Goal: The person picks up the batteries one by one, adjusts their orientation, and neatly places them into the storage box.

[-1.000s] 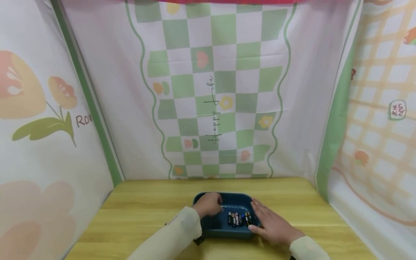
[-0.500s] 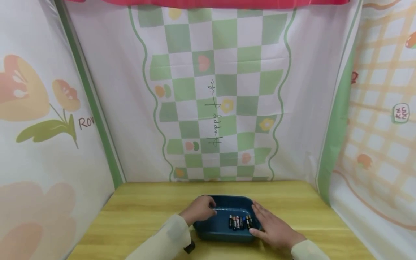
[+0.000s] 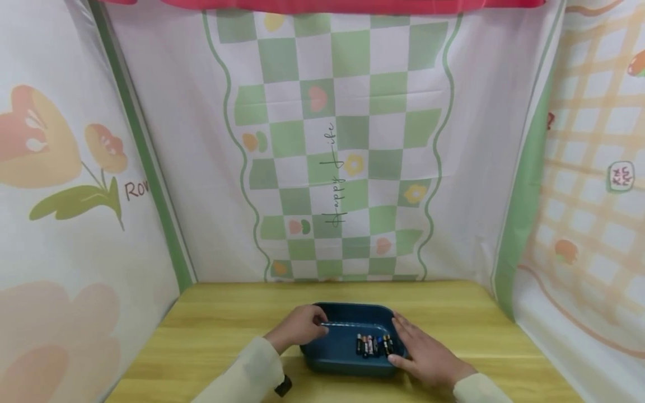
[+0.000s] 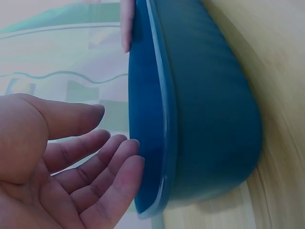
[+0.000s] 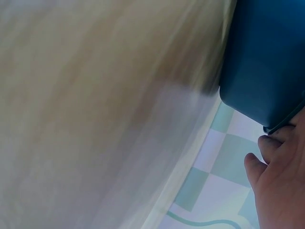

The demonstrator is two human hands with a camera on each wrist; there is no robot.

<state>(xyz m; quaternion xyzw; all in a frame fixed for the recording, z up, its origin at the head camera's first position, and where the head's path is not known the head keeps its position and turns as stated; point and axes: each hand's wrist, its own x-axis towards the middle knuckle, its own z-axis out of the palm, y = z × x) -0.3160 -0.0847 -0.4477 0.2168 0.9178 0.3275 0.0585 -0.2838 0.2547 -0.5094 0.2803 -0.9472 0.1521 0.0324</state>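
A dark blue plastic tub [image 3: 347, 366] stands on the table, with several batteries [image 3: 373, 346] lying side by side in its right half. Over the tub's left rim is my left hand [image 3: 301, 326], fingers relaxed and slightly bent. In the left wrist view the left hand [image 4: 81, 162] shows its palm with nothing in it, fingertips by the rim [image 4: 167, 124]. My right hand [image 3: 428, 350] rests along the right rim, fingers extended and thumb near the front corner. Part of the right hand [image 5: 283, 176] shows against the tub [image 5: 267, 62] in the right wrist view.
The yellow wood-grain table [image 3: 227, 313] extends around the tub on all sides. A patterned cloth [image 3: 347, 140] hangs behind it, and printed curtains [image 3: 60, 252] close off the left and right. A small black object [image 3: 284, 386] sits at the left sleeve.
My left hand has drawn back leftward from inside the tub to its left rim. The right hand stays on the right rim, and the batteries keep their places.
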